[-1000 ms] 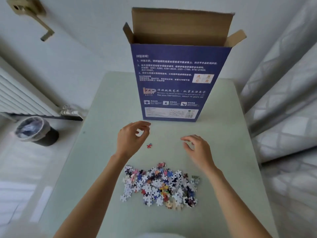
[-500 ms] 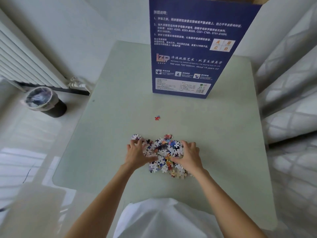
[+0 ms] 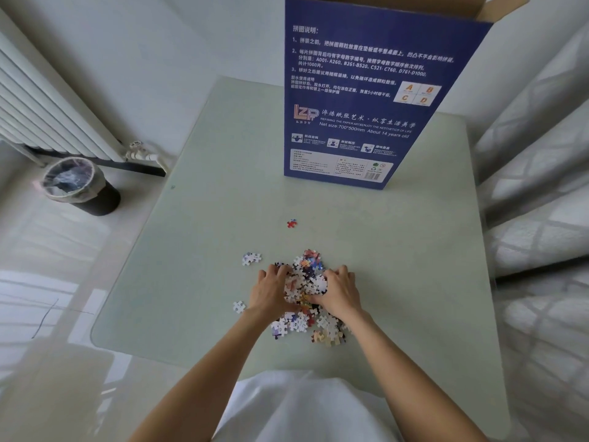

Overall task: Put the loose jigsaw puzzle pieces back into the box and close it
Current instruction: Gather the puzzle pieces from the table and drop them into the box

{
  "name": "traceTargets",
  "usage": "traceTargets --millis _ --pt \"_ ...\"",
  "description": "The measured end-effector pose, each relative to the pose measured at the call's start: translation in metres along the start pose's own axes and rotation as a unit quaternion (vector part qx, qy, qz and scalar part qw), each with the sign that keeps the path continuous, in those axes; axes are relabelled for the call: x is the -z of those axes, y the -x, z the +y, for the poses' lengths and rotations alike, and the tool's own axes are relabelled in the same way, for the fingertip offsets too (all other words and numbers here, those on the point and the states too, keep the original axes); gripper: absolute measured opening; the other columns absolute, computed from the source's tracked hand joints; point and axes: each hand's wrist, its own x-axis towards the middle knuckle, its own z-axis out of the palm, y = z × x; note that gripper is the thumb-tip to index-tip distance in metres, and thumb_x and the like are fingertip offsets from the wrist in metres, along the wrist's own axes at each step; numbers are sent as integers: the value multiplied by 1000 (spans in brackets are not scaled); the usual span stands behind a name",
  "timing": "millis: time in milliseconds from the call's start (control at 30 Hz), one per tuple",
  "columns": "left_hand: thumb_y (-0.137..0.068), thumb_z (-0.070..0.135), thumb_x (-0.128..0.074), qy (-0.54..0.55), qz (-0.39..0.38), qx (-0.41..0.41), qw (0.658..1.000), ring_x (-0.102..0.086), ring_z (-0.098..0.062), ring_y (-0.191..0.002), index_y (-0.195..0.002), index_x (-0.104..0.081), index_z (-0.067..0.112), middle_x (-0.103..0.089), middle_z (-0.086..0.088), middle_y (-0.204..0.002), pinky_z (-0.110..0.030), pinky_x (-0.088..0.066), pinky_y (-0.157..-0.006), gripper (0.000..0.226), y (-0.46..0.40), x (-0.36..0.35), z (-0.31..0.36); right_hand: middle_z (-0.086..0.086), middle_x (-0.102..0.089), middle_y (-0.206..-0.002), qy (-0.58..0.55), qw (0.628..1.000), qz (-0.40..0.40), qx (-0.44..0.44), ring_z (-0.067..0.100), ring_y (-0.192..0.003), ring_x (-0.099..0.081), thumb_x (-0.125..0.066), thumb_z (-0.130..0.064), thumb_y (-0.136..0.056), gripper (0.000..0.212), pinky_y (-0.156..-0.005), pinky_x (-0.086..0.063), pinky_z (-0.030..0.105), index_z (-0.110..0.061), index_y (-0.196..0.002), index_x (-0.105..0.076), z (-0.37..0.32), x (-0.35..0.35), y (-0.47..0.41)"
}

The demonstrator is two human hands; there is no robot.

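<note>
Pieces (image 3: 304, 282) heaped on table (image 3: 197, 250), gathered between both hands. Left hand (image 3: 271, 290) and right hand (image 3: 339, 291) curled around the heap from each side, fingers bent into it. One red piece (image 3: 291, 223) apart, nearer the box (image 3: 366, 90), standing upright, top open.

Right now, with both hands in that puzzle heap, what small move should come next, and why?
Probably lift the scooped handful toward the open blue box: the left hand and right hand already cup the pile of pieces between them.
</note>
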Motion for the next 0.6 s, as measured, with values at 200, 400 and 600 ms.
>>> traceTargets --millis 200,400,600 --pt "-68 38 -79 62 5 7 998 -47 -23 -114 -134 -38 21 -46 -5 -127 -32 -43 -93 79 -1 2 0 6 -52 -124 -41 999 -5 21 22 -107 -54 -71 -29 -79 59 -85 -47 32 -14 -128 -41 -4 0 -1" --pt "-73 21 -78 109 13 12 994 -54 -22 -106 -127 -46 13 -53 -8 -121 -28 -45 -90 63 -5 1 0 4 -56 -126 -61 998 5 21 22 -109 -56 -70 -24 -81 54 -86 -48 32 -15 -128 -44 -2 2 -3" --pt "-72 18 -78 136 8 -5 991 -56 -22 -102 -127 -49 14 -50 -9 -123 -29 -48 -90 63 -8 0 1 8 -52 -124 -83 996 21 33 23 -109 -53 -66 -12 -83 46 -89 -43 29 -12 -125 -48 -1 2 -8"
